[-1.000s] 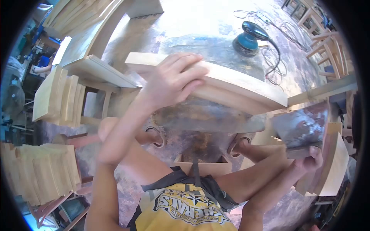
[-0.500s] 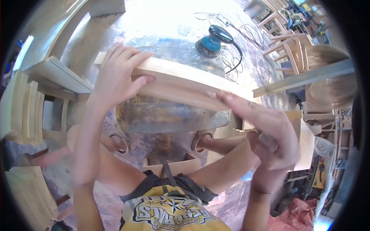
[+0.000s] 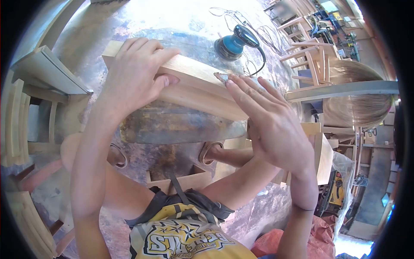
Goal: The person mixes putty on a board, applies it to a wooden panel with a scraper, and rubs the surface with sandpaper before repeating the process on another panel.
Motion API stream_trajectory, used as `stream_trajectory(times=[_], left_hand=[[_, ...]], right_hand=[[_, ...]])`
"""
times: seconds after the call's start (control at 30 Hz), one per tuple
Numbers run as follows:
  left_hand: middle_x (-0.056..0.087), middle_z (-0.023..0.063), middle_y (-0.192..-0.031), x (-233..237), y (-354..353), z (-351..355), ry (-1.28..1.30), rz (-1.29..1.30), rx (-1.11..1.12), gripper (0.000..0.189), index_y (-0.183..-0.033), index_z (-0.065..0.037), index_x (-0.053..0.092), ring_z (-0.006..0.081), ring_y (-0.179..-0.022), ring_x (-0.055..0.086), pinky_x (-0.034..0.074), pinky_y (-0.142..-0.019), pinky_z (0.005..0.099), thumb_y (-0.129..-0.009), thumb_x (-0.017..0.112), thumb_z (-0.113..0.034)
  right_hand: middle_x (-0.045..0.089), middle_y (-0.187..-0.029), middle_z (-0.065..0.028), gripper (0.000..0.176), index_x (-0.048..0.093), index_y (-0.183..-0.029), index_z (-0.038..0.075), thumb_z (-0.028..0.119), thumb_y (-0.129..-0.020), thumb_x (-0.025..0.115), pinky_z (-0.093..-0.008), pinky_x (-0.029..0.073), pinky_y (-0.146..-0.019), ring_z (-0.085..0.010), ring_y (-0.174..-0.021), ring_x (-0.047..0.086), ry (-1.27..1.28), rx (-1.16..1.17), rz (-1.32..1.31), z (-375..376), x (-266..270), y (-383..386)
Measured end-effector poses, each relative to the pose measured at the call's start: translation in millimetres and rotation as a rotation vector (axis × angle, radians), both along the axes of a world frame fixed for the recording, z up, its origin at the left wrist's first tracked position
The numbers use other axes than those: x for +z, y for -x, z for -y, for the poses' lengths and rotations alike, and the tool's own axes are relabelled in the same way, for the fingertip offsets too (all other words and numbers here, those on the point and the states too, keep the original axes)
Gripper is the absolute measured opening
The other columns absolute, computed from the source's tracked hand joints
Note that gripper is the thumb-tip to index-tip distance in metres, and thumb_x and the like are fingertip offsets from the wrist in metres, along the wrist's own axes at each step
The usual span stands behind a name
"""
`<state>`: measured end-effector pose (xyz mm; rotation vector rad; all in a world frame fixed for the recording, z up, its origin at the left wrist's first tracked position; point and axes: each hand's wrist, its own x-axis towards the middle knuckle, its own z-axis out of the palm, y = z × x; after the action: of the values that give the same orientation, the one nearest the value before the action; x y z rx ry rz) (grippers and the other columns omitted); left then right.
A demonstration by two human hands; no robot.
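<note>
A long pale wooden piece (image 3: 196,73) lies at a slant in front of me, above a dark worn surface (image 3: 181,127). My left hand (image 3: 136,73) grips its left part, fingers over the top edge and thumb on the near side. Towards the piece's right end, my right hand (image 3: 269,116) presses its extended fingers on a thin sheet (image 3: 221,78), which shows past the fingertips against the top edge. Most of that sheet is hidden under the fingers.
Beyond the piece stands a blue sander (image 3: 230,46) with its cable. Wooden frames (image 3: 41,101) are at the left, stools (image 3: 317,60) at the upper right. A person's head (image 3: 360,101) shows behind a grey bar (image 3: 345,90). A small wooden box (image 3: 185,181) lies between my legs.
My right hand has moved up and left, its fingers now laid over the piece's top edge. My left hand keeps its grip. The view has shifted slightly.
</note>
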<state>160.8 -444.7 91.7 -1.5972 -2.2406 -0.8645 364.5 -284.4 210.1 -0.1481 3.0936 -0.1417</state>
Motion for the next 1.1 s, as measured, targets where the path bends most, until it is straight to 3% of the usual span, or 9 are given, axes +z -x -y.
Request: stream_trajectory(times=[0.07,0.37,0.57,0.9,1.1], left_hand=[[0.064,0.011,-0.104,-1,0,1,-0.008,-0.003,-0.003,0.047,-0.118,-0.007,0.066,0.0321,-0.104,0.057,0.042,-0.096,0.0433,-0.075,0.078,-0.021],[0.064,0.0108,-0.104,0,0,-1,-0.005,-0.012,-0.003,0.047,-0.119,-0.007,0.066,0.0324,-0.104,0.057,0.042,-0.096,0.0437,-0.076,0.078,-0.021],[0.064,0.0109,-0.105,5,-2,0,0.044,0.03,0.015,0.047,-0.12,-0.007,0.067,0.0316,-0.106,0.057,0.042,-0.097,0.0428,-0.076,0.078,-0.021],[0.065,0.0115,-0.104,4,-3,-1,0.014,0.02,0.021,0.045,-0.118,-0.006,0.068,0.0315,-0.105,0.057,0.042,-0.096,0.0429,-0.075,0.078,-0.019],[0.065,0.0112,-0.103,4,-4,1,0.031,0.03,0.003,0.045,-0.118,-0.006,0.068,0.0311,-0.104,0.057,0.042,-0.096,0.0426,-0.076,0.078,-0.019]], right_hand=[[0.055,-0.138,-0.0233,0.072,0.049,-0.14,-0.002,-0.01,-0.069,0.05,-0.0519,0.033,-0.114,-0.0391,-0.132,0.048,-0.105,-0.052,-0.02,3,-9,-3],[0.055,-0.138,-0.0214,0.068,0.05,-0.139,-0.002,-0.008,-0.071,0.053,-0.0512,0.03,-0.116,-0.0368,-0.132,0.05,-0.126,-0.074,-0.033,8,-29,-5],[0.058,-0.133,-0.0237,0.066,0.051,-0.138,-0.002,-0.007,-0.072,0.053,-0.0532,0.031,-0.115,-0.037,-0.128,0.053,-0.017,-0.044,0.101,5,4,-12],[0.057,-0.134,-0.0237,0.069,0.051,-0.138,-0.001,-0.011,-0.069,0.046,-0.0537,0.03,-0.116,-0.0391,-0.127,0.052,-0.008,-0.028,0.025,-15,-11,5],[0.058,-0.135,-0.0221,0.073,0.051,-0.139,0.001,-0.01,-0.067,0.046,-0.0544,0.028,-0.117,-0.0374,-0.127,0.053,0.089,0.005,0.208,-15,18,5]])
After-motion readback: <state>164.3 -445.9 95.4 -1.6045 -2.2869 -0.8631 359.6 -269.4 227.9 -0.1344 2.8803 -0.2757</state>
